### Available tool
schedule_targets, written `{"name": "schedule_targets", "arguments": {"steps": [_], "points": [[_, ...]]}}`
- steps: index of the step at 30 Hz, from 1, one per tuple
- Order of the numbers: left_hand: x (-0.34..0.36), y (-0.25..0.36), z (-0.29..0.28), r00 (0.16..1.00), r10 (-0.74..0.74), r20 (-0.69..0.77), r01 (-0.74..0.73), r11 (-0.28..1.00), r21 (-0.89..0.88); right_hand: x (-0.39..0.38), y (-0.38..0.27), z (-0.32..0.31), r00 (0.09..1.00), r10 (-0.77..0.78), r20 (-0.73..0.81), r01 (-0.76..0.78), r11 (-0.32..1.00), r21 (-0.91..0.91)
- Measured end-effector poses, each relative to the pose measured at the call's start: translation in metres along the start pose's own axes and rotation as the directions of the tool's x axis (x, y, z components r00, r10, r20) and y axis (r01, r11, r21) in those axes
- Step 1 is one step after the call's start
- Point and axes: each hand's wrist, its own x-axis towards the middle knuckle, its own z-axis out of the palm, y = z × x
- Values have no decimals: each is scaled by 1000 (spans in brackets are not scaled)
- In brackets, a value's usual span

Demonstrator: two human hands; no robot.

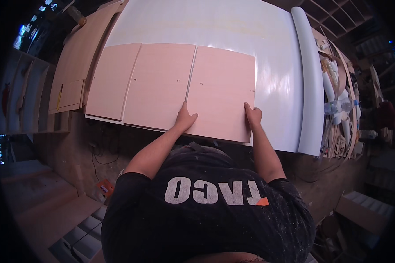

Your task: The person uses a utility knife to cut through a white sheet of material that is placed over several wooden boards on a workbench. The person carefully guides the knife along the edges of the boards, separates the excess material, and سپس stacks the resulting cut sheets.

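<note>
Dim workshop: white worktable [232, 26], wooden shelving [28, 96], dusty floor [61, 153].

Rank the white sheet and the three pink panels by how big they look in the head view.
1. white sheet, clearly largest.
2. right pink panel and middle pink panel: too alike to rank.
3. left pink panel, narrowest, though fisheye bending makes this unsure.
</note>
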Motion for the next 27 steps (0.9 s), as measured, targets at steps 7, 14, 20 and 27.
{"name": "schedule_targets", "arguments": {"steps": [7, 14, 20, 27], "points": [[-5, -4, -6, 1000, 1, -4, -1, 1000, -30, -27, -18, -4, 997, -20, -79, 15, 998, -57], [2, 9, 3, 999, -46, 4, 46, 996, -82, -29, -14, -1, 994, -89, -57, 87, 995, -43], [5, 32, -4, 987, -141, 78, 138, 989, 48, -32, -16, -8, 998, -44, -39, 44, 999, 1], [6, 46, -3, 966, -255, 34, 222, 894, 389, -35, -13, -7, 998, -58, -27, 58, 998, 4]]}}
